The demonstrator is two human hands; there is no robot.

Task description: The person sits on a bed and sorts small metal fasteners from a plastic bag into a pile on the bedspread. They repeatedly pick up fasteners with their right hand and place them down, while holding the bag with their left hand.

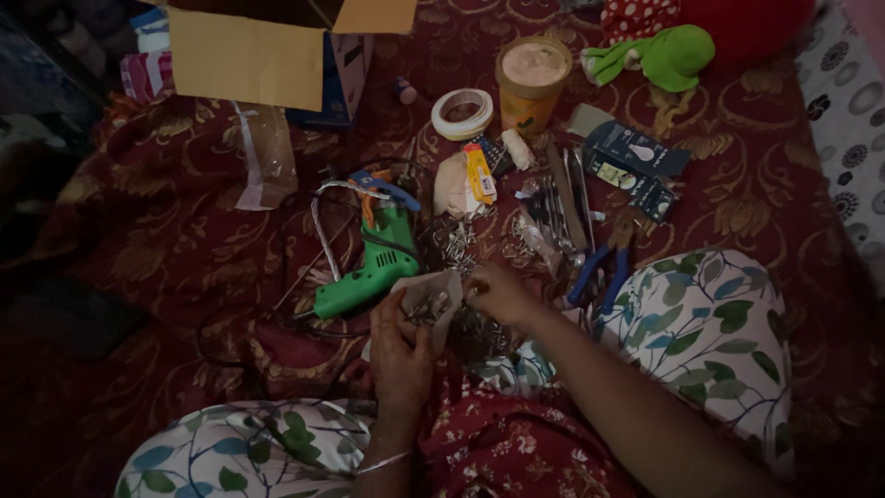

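Note:
My left hand (398, 355) holds a small open white box (427, 297) filled with small metal screws. My right hand (498, 292) sits just right of the box, its fingers pinched together at the box's edge; what they grip is too small to tell. Loose screws (452, 244) lie scattered on the dark red patterned cloth (184, 249) just beyond the box. A green electric drill (373, 263) with a black cord lies left of the box.
Blue-handled pliers (601, 267), several metal tools (562, 207), a tape roll (462, 113), an orange lidded cup (532, 81), dark blue cartons (636, 152), a cardboard box (267, 51) and a green soft toy (668, 53) lie beyond. My leaf-print knees flank the hands.

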